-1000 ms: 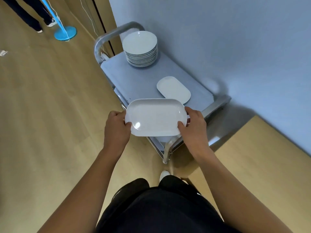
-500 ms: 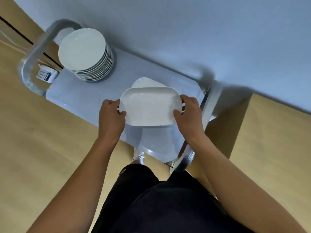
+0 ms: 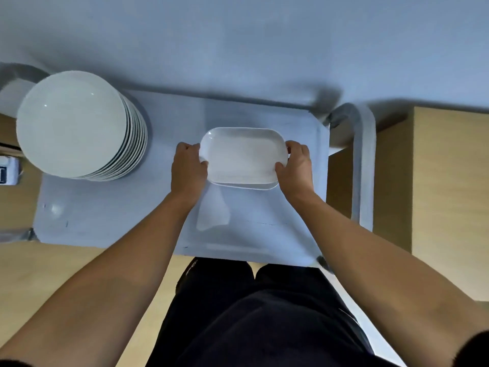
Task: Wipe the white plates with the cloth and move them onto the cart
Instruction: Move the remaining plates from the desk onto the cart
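Head view. An oblong white plate point(image 3: 243, 154) with rounded corners and a shallow raised rim is held level over the right half of the grey top of the cart point(image 3: 119, 207). Its surface is plain and glossy, and no marks can be made out on it.

The left hand point(image 3: 188, 170) is curled round the plate's left short end, and the right hand point(image 3: 296, 168) is curled round the right short end, each with the thumb on the rim.

Beneath the near edge a sliver of a second oblong plate point(image 3: 246, 186) is seen lying on the cart top. Whether the two plates touch cannot be told.

A stack of round white plates point(image 3: 74, 123) stands at the cart's far left corner, well apart from the held plate. A tubular grey handle point(image 3: 363, 165) is noted at the cart's right end. The cart is set against a pale blue wall point(image 3: 264, 43) on a wooden floor point(image 3: 449, 181).
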A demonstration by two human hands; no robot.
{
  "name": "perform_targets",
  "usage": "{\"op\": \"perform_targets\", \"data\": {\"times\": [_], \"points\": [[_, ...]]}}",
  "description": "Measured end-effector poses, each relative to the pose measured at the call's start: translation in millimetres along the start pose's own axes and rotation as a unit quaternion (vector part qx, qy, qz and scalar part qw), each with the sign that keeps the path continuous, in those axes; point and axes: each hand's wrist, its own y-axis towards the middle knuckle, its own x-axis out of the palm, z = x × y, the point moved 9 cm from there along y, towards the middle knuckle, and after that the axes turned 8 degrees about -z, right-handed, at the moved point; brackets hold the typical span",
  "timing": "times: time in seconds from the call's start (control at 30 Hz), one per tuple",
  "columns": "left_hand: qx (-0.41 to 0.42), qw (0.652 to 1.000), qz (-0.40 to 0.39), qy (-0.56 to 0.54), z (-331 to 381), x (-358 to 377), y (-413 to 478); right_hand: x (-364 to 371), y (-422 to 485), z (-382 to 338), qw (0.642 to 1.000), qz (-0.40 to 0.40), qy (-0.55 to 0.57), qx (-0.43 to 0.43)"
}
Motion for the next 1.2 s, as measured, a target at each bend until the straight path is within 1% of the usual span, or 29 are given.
{"op": "perform_targets", "data": {"times": [0.1, 0.27, 0.37, 0.57, 0.63, 0.7, 0.8, 0.87, 0.97, 1.1, 1.2], "points": [[0.007, 0.999, -0.027, 0.029, -1.4, 10.0, 8.8, 8.0, 0.6, 10.5, 0.999, -0.001, -0.021, 0.03], [0.028, 0.998, -0.029, 0.052, 1.6, 10.0, 9.8, 14.4, -7.1, 15.7, 0.998, 0.009, -0.049, 0.045], [0.025, 0.998, -0.033, 0.046, -3.8, 6.1, 13.0, 17.5, -8.8, 14.6, 0.998, 0.006, -0.033, 0.045], [0.042, 0.995, -0.055, 0.074, -4.4, 13.0, 15.2, 16.9, -4.5, 19.0, 0.996, -0.016, 0.011, 0.084], [0.043, 0.994, -0.066, 0.08, -6.0, 13.1, 15.2, 16.4, -6.1, 18.7, 0.996, -0.031, 0.021, 0.081], [0.031, 0.994, -0.071, 0.082, -5.5, 5.8, 15.8, 9.5, -11.7, 14.4, 0.997, -0.033, 0.006, 0.069], [0.004, 0.996, -0.047, 0.074, 8.2, -14.7, 9.6, -21.4, -31.4, 7.5, 0.999, 0.012, -0.028, 0.038], [0.05, 0.994, -0.04, 0.091, 38.1, -19.7, -9.2, -47.3, -53.9, 4.5, 0.998, 0.044, -0.046, -0.001], [0.175, 0.974, -0.052, 0.131, 104.3, -4.5, -57.1, -88.5, -99.2, 13.1, 0.992, 0.096, -0.064, -0.049], [0.304, 0.934, -0.125, 0.14, 193.4, 53.4, -135.5, -139.9, -166.8, 58.2, 0.983, 0.162, -0.068, -0.048], [0.389, 0.896, -0.144, 0.161, 260.4, 101.0, -199.7, -180.7, -215.9, 109.7, 0.975, 0.212, -0.056, -0.033]]}}
